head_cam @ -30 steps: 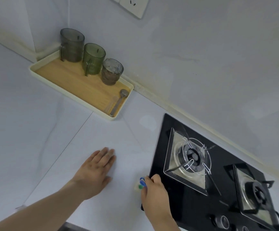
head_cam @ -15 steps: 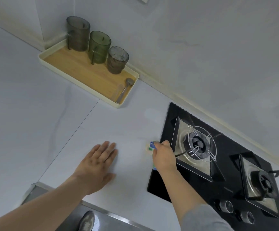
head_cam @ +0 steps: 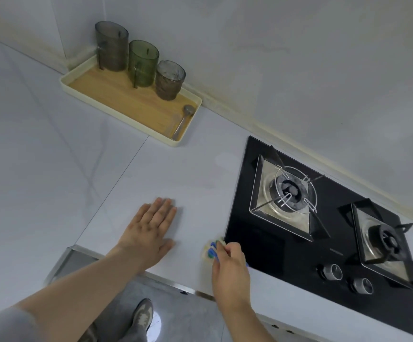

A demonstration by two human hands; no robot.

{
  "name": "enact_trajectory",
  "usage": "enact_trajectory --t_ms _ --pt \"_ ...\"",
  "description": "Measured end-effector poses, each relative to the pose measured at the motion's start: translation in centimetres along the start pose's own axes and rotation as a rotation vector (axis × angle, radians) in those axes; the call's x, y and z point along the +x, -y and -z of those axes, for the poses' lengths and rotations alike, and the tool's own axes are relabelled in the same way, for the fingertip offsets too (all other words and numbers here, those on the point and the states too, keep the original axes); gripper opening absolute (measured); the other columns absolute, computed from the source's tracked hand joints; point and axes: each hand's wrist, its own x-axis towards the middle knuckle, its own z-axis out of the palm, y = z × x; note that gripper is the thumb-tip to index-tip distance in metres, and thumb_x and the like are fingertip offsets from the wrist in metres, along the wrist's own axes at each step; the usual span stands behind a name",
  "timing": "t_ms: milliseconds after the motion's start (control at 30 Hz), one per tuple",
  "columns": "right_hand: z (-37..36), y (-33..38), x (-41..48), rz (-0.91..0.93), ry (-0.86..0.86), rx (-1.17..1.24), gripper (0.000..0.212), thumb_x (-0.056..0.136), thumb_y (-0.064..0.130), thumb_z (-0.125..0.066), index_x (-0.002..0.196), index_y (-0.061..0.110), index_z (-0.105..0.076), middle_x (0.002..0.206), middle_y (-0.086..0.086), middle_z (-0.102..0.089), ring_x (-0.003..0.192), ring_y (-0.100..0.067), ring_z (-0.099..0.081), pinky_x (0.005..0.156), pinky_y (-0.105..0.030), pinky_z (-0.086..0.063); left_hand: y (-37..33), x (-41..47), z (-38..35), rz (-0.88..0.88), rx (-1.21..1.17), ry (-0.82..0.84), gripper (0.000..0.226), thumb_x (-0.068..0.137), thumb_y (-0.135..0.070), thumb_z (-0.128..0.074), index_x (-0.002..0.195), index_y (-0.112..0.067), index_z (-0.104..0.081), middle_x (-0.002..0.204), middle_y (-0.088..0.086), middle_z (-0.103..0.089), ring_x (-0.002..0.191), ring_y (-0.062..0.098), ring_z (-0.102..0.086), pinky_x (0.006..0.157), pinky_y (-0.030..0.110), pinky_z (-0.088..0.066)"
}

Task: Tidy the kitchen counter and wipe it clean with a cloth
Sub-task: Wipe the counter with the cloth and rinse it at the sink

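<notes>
**Q:** What is in view?

**A:** A look down onto a white counter (head_cam: 175, 174) in a kitchen corner. On the right, a black glass hob (head_cam: 257, 245) is set into it, with two gas burners and two knobs along its near edge.

**Q:** Where are the hands?

**A:** The left hand (head_cam: 151, 233) lies palm down on the counter near its front edge, left of the hob. Its grip is apart, with the fingers straight and close together, holding nothing. The right hand (head_cam: 230, 267) is at the hob's near left corner, its grip clamped on a small cloth (head_cam: 210, 250).

**Q:** And the cloth itself?

**A:** It is pale with blue and green marks, bunched at the fingertips. It touches the counter just beside the hob's left edge.

**Q:** Anything farther back?

**A:** A cream-rimmed tray (head_cam: 126, 99) with a wooden floor sits in the far left corner against the wall. Three tinted cups stand upright in a row along its far side. A metal spoon (head_cam: 182, 122) lies at its right end. Below the counter's front edge, a shoe (head_cam: 142, 315) shows on grey floor.
</notes>
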Motion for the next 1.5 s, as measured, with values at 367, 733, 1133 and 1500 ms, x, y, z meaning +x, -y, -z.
enact_trajectory --t_ms 367,733,1133,1500 --pt "-0.4 1.7 -5.7 -0.432 -0.151 0.217 0.039 0.093 0.018 -0.053 0.131 0.016 -0.056 0.108 0.001 -0.047 0.087 -0.018 -0.052 0.072 -0.034 -0.050 -0.2 -6.5 -2.5 -0.001 -0.063 -0.079 0.071 0.097 -0.051 -0.017 0.140 0.001 -0.040 0.149 0.017 -0.037 0.148 0.023 0.004 0.112 0.046 -0.016" --pt "-1.0 3.6 -5.6 -0.297 -0.103 0.371 0.031 0.091 0.008 -0.055 0.121 0.010 -0.064 0.101 0.000 -0.048 0.074 -0.018 -0.058 0.070 -0.034 -0.054 2.3 -8.9 -2.7 0.012 -0.072 -0.097 0.073 0.086 -0.048 -0.035 0.142 -0.001 -0.037 0.158 0.011 -0.019 0.148 0.023 0.004 0.113 0.042 -0.016" --pt "0.0 0.1 -4.6 -0.427 -0.198 0.365 0.036 0.090 0.009 -0.056 0.125 0.010 -0.062 0.106 -0.002 -0.050 0.080 -0.023 -0.061 0.074 -0.039 -0.055 -1.5 -6.2 -2.7 0.033 -0.037 -0.158 0.072 0.086 -0.045 -0.034 0.136 0.004 -0.047 0.149 0.020 -0.036 0.148 0.024 0.008 0.113 0.050 -0.014" --pt "1.5 4.4 -8.4 -0.050 0.086 0.637 0.038 0.081 -0.003 -0.057 0.097 0.027 -0.074 0.097 0.017 -0.055 0.084 -0.001 -0.059 0.068 -0.008 -0.047 1.1 -6.6 -2.7 -0.067 -0.072 -0.174 0.063 0.102 -0.040 -0.011 0.139 0.001 -0.041 0.149 0.015 -0.040 0.140 0.025 -0.027 0.114 0.041 -0.019"
